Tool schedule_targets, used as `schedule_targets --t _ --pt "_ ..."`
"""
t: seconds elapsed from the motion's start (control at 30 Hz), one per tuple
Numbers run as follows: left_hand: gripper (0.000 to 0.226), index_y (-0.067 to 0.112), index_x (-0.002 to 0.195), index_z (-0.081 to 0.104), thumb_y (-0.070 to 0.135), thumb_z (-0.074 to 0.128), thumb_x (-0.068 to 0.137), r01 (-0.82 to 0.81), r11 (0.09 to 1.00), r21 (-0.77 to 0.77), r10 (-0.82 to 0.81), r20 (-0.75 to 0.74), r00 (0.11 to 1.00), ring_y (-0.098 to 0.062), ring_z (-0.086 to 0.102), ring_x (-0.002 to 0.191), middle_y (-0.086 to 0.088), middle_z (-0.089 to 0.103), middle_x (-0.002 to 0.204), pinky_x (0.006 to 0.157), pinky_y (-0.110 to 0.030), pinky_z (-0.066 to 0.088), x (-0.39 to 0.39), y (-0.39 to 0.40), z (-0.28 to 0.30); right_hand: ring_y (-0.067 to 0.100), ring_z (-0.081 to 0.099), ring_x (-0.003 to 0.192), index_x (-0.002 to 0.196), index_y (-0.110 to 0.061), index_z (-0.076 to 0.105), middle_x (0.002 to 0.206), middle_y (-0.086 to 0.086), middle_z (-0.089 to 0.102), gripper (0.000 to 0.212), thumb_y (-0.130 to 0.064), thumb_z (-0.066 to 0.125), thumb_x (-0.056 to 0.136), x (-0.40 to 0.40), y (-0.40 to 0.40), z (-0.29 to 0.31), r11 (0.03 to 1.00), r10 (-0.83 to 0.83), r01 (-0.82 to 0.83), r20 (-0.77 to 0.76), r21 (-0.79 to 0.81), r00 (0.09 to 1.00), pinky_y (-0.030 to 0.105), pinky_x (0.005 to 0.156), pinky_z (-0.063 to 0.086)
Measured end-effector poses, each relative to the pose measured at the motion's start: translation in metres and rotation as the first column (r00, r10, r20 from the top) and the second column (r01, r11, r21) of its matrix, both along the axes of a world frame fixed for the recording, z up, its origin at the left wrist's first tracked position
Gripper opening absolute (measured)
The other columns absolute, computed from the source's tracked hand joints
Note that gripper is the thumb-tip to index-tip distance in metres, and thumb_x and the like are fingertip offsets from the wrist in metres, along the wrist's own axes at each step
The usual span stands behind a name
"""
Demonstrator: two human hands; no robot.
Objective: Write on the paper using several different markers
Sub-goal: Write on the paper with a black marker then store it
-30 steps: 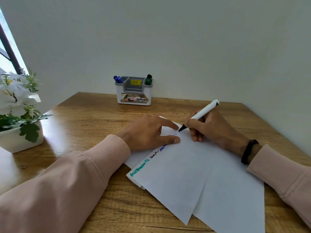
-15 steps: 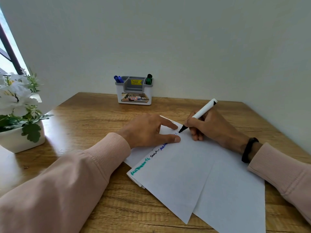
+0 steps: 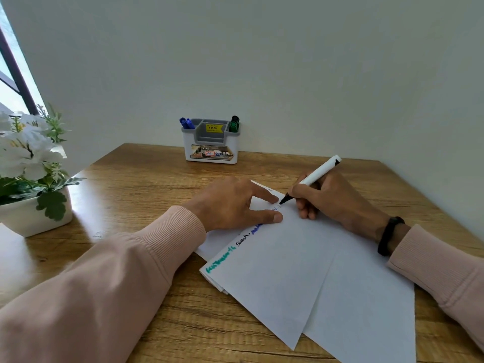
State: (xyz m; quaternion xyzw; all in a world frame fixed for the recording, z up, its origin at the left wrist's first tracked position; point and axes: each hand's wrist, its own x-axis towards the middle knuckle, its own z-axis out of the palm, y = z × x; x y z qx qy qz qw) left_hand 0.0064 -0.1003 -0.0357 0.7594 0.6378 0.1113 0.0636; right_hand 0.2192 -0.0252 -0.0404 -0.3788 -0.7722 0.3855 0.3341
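Several white paper sheets [image 3: 288, 260] lie fanned on the wooden table [image 3: 131, 184]. The top sheet carries green, black and blue writing along its upper left edge. My left hand [image 3: 235, 203] lies flat on the paper's top corner, fingers spread, holding nothing. My right hand [image 3: 330, 197] grips a white marker with a black tip [image 3: 314, 176], tilted, its tip touching the paper just right of my left forefinger. A white and grey holder [image 3: 211, 146] at the back of the table holds two blue markers [image 3: 186, 123] on its left and a green marker [image 3: 234, 123] on its right.
A white pot of white flowers and green leaves [image 3: 31, 179] stands at the table's left edge by a window. A pale wall closes the back and right sides. I wear a black band [image 3: 389, 235] on my right wrist.
The marker tip has shifted slightly right and away from me along the top edge of the sheet, leaving small black marks. My left hand has stayed in place.
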Motion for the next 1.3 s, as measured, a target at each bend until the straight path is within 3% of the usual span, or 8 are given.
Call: schedule_targets --t 0.17,0.33,0.43,0.57,0.7,0.87,1.3 --pt "0.062 0.053 0.138 0.054 0.08 0.049 0.082 0.004 1.0 -0.002 -0.004 0.019 1.0 -0.003 0.049 0.073 0.023 0.048 0.079 0.059 -0.025 0.034 0.002 -0.001 0.001 0.024 0.063 0.051 0.075 0.0 0.067 0.06 0.008 0.068 0.018 -0.006 0.069 0.091 0.001 -0.002 0.001 1.0 0.016 -0.016 0.009 -0.005 1.0 0.029 0.049 0.051" --pt "0.061 0.053 0.137 0.055 0.08 0.05 0.082 0.008 1.0 0.007 -0.008 0.025 1.0 -0.002 0.048 0.073 0.025 0.046 0.079 0.062 -0.026 0.035 0.001 0.0 0.001 0.031 0.064 0.056 0.094 0.011 0.07 0.064 0.016 0.067 0.01 0.003 0.065 0.092 0.003 -0.002 0.002 0.995 0.01 -0.027 -0.17 -0.101 0.985 0.034 0.052 0.053" --pt "0.061 0.053 0.137 0.055 0.079 0.05 0.082 0.009 1.0 0.001 -0.009 0.024 1.0 -0.002 0.048 0.073 0.024 0.046 0.08 0.063 -0.028 0.037 0.001 0.0 0.001 0.025 0.068 0.057 0.09 0.0 0.077 0.065 0.014 0.072 0.011 0.001 0.066 0.089 0.001 -0.005 0.003 0.998 0.054 -0.055 -0.071 -0.003 0.996 0.033 0.058 0.058" --pt "0.059 0.053 0.136 0.056 0.078 0.052 0.083 0.007 1.0 0.014 -0.007 0.014 1.0 -0.004 0.047 0.068 0.02 0.045 0.075 0.056 -0.024 0.03 0.003 -0.002 0.002 0.019 0.063 0.052 0.08 -0.002 0.073 0.06 0.011 0.07 0.016 -0.013 0.071 0.091 -0.007 -0.007 -0.001 0.994 0.027 -0.029 0.012 0.107 1.0 0.032 0.057 0.055" --pt "0.058 0.052 0.136 0.057 0.077 0.052 0.084 0.014 0.999 0.035 -0.014 0.008 1.0 -0.003 0.044 0.066 0.022 0.041 0.074 0.055 -0.025 0.03 0.003 -0.004 0.003 0.015 0.059 0.052 0.081 -0.007 0.077 0.061 0.008 0.069 0.012 -0.013 0.07 0.089 -0.008 -0.007 -0.001 0.994 0.025 -0.028 0.029 0.103 0.999 0.025 0.056 0.053" --pt "0.059 0.052 0.137 0.056 0.077 0.051 0.084 0.004 1.0 0.018 -0.005 0.005 1.0 -0.002 0.043 0.068 0.023 0.039 0.075 0.058 -0.026 0.031 0.003 -0.004 0.003 0.015 0.057 0.051 0.082 -0.007 0.077 0.059 0.006 0.067 0.013 -0.014 0.069 0.088 -0.011 -0.005 -0.003 0.995 -0.029 0.023 0.06 0.102 0.998 0.033 0.057 0.051" --pt "0.06 0.05 0.137 0.057 0.076 0.053 0.084 -0.008 1.0 0.0 0.008 0.01 1.0 -0.004 0.043 0.068 0.022 0.039 0.075 0.06 -0.028 0.032 0.006 -0.005 0.005 0.014 0.049 0.054 0.083 -0.01 0.073 0.061 0.0 0.058 0.017 -0.023 0.068 0.092 -0.014 -0.005 -0.006 0.984 -0.064 0.033 0.179 0.174 0.982 0.032 0.056 0.041"
